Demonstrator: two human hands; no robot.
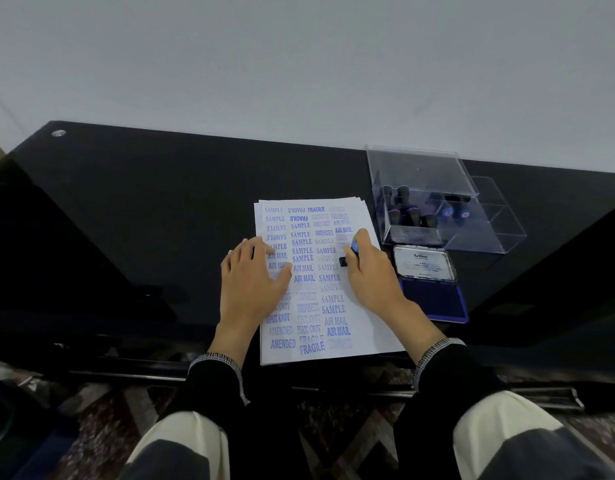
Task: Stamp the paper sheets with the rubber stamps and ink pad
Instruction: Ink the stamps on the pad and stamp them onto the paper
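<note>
Paper sheets (354,327): a small stack, white, lying flat on the black glossy desk (160,220) with its near edge at the desk's front edge. I read blue stamped words in rows over the top sheet: FRAGILE, AMENDED, FAX OUT, EXPRESS, AIR MAIL, SAMPLE. Edges of lower sheets show fanned at the far right corner.

Sleeves and knees: dark sleeves with pale stitched cuffs, light trousers below the desk edge, patterned floor (101,410) beneath.

Left hand (252,282): laid flat on the left part of the top sheet, fingers straight and spread, pressing the paper down, gripping nothing.

Right hand (370,271): over the right part of the sheet, fingers curled round a rubber stamp (349,252). I see the stamp's blue cap between thumb and forefinger and its black base at the paper; whether the base touches the sheet I cannot tell.

Ink pad (432,296): just right of the sheets, beside the right hand, open, dark blue pad facing up, its metal lid (424,263) with a printed label standing hinged at the far side.

Clear plastic box (472,230): beyond the ink pad, near the desk's far right edge, divided into compartments. Black-handled stamps (408,211) stand upright in the left compartment; two with blue round ends lie in the middle one. A clear lid (420,171) leans over the box.

Pale wall (299,64): behind the desk.
</note>
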